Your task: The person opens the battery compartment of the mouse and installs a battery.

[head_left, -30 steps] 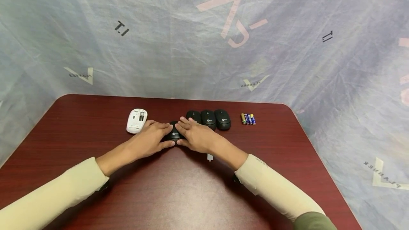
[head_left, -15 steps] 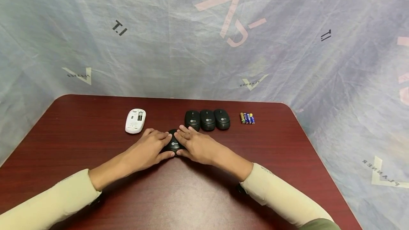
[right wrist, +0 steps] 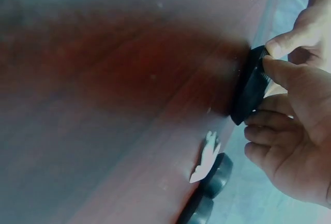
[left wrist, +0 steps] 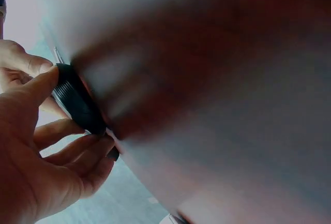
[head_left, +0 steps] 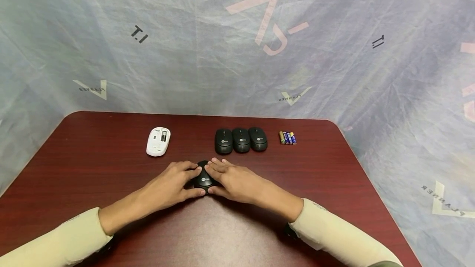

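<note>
A black computer mouse [head_left: 205, 180] sits logo side up on the table, between both hands. My left hand [head_left: 171, 185] holds its left side, the thumb at the near end and the fingertips farther along. From the other side my right hand [head_left: 239, 183] grips it in the same way, its fingers partly over the top. In the left wrist view, the ribbed edge of the mouse [left wrist: 80, 105] shows between thumb and fingers. The right wrist view has the mouse [right wrist: 251, 87] low against the tabletop, with both thumbs meeting at one end.
Three more black mice [head_left: 241, 140] stand in a row farther back. A white mouse [head_left: 158, 141] lies upside down at left, its battery compartment uncovered. Several batteries [head_left: 288, 138] lie at right. A small white piece [right wrist: 207, 157] lies near the right hand, hidden in the head view.
Both hands have drawn the black mouse across the table toward the person, away from the row. The leftmost mouse of that row, partly covered before, now shows in full.
</note>
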### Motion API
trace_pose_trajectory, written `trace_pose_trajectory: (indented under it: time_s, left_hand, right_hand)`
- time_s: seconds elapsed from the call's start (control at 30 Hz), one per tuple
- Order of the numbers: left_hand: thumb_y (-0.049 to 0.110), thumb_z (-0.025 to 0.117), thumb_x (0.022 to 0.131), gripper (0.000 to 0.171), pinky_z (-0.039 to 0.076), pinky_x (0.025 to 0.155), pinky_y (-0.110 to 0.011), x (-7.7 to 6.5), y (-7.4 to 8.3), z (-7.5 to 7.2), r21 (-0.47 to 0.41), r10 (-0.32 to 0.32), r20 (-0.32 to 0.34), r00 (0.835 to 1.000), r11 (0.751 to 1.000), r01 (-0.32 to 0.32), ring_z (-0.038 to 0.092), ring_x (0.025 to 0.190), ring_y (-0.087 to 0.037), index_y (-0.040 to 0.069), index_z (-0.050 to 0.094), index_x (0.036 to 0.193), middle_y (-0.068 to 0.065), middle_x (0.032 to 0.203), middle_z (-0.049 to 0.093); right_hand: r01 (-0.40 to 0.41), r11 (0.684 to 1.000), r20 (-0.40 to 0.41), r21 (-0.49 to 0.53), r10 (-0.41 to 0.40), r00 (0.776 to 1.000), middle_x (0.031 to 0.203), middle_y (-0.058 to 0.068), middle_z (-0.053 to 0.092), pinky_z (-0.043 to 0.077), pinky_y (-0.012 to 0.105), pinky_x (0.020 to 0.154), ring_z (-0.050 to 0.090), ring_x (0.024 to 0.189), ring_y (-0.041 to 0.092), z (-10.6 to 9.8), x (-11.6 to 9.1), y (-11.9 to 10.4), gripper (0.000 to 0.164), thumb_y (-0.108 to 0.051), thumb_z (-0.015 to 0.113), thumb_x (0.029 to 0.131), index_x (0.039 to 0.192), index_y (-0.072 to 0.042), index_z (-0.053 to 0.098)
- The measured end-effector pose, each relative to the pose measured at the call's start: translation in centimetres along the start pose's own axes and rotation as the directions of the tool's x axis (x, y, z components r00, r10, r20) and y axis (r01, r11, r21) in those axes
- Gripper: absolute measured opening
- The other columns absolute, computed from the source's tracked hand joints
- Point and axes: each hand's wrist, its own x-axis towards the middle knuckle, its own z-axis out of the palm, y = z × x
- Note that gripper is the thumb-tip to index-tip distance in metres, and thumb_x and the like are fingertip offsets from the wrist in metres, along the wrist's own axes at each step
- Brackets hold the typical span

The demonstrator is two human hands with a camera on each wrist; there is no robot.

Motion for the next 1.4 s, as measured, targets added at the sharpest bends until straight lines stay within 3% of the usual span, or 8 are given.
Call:
trace_pose_trajectory:
  time_s: [0.17, 0.43, 0.67, 0.9, 1.03, 1.2, 1.27, 1.4]
  left_hand:
    - [0.038, 0.093, 0.095, 0.057, 0.068, 0.099, -0.050, 0.0, 0.0, 0.1, -0.123, -0.068, 0.020, 0.997, 0.990, 0.070, 0.078, 0.114, -0.029, -0.001, 0.077, 0.134, -0.014, 0.130, 0.076]
    - [0.043, 0.098, 0.088, 0.063, 0.068, 0.099, -0.049, 0.4, 0.3, -0.1, -0.115, -0.089, 0.064, 0.994, 0.989, 0.096, 0.076, 0.113, -0.026, 0.001, 0.076, 0.130, -0.011, 0.131, 0.073]
    - [0.039, 0.106, 0.075, 0.060, 0.065, 0.085, -0.040, 1.0, 0.4, -0.3, -0.112, -0.077, 0.094, 0.993, 0.990, 0.087, 0.069, 0.095, -0.016, 0.010, 0.072, 0.114, -0.005, 0.122, 0.069]
    - [0.037, 0.102, 0.082, 0.054, 0.067, 0.088, -0.043, 1.1, 0.1, -0.7, -0.126, -0.037, 0.099, 0.994, 0.991, 0.049, 0.074, 0.100, -0.019, 0.009, 0.074, 0.118, -0.006, 0.122, 0.074]
    - [0.038, 0.098, 0.088, 0.053, 0.068, 0.097, -0.046, 1.2, -0.5, -1.1, -0.179, 0.007, 0.098, 0.995, 0.984, 0.011, 0.077, 0.110, -0.020, 0.007, 0.077, 0.125, -0.006, 0.123, 0.079]
    - [0.044, 0.088, 0.100, 0.056, 0.066, 0.108, -0.050, 1.4, -1.4, -1.6, -0.270, -0.007, 0.133, 0.991, 0.962, 0.043, 0.077, 0.126, -0.023, 0.008, 0.075, 0.141, -0.008, 0.137, 0.081]
    - [0.046, 0.082, 0.105, 0.059, 0.065, 0.111, -0.052, 1.5, -1.7, -1.8, -0.302, -0.025, 0.152, 0.988, 0.951, 0.071, 0.076, 0.129, -0.024, 0.007, 0.072, 0.148, -0.009, 0.143, 0.079]
    - [0.049, 0.071, 0.112, 0.060, 0.063, 0.113, -0.052, 2.0, -1.9, -1.9, -0.351, -0.053, 0.149, 0.987, 0.931, 0.102, 0.075, 0.131, -0.022, 0.007, 0.067, 0.156, -0.010, 0.148, 0.076]
  right_hand:
    - [0.005, 0.999, -0.007, 0.053, -0.005, 1.000, 0.178, 0.017, 0.046, 0.046, 0.051, 0.135, 0.044, 0.167, 0.033, 0.1, -0.4, 0.5, 0.069, -0.044, 0.065, 0.116, 0.171, -0.008, 0.047]
    - [0.046, 0.994, -0.001, 0.100, -0.046, 0.999, 0.177, 0.021, 0.046, 0.048, 0.047, 0.133, 0.047, 0.165, 0.031, 0.1, -0.4, 1.1, 0.072, -0.042, 0.071, 0.113, 0.170, -0.005, 0.047]
    - [0.038, 0.995, 0.013, 0.096, -0.039, 0.999, 0.175, 0.018, 0.048, 0.053, 0.045, 0.128, 0.052, 0.161, 0.029, -0.1, -0.2, 1.1, 0.078, -0.038, 0.083, 0.106, 0.169, -0.006, 0.050]
    - [0.042, 0.994, -0.018, 0.101, -0.040, 0.999, 0.172, 0.015, 0.055, 0.057, 0.045, 0.125, 0.058, 0.158, 0.026, -0.4, -0.1, 1.3, 0.073, -0.034, 0.084, 0.105, 0.166, -0.007, 0.055]
    - [0.041, 0.982, -0.025, 0.186, -0.037, 0.999, 0.172, 0.015, 0.054, 0.053, 0.045, 0.129, 0.055, 0.159, 0.025, -0.6, -0.3, 1.6, 0.071, -0.031, 0.081, 0.107, 0.167, -0.005, 0.054]
    - [0.054, 0.954, -0.052, 0.295, -0.041, 0.998, 0.171, 0.015, 0.055, 0.053, 0.042, 0.129, 0.056, 0.157, 0.022, -0.6, -0.6, 2.2, 0.065, -0.030, 0.073, 0.113, 0.168, -0.003, 0.051]
    - [0.051, 0.943, -0.067, 0.329, -0.031, 0.997, 0.169, 0.013, 0.058, 0.056, 0.040, 0.125, 0.062, 0.150, 0.016, -0.5, -0.7, 2.5, 0.063, -0.031, 0.069, 0.115, 0.169, -0.004, 0.050]
    - [0.031, 0.919, -0.100, 0.392, 0.009, 0.995, 0.144, 0.008, 0.078, 0.062, 0.031, 0.103, 0.070, 0.103, 0.003, -0.5, -0.6, 2.9, 0.056, -0.032, 0.062, 0.119, 0.168, -0.008, 0.052]
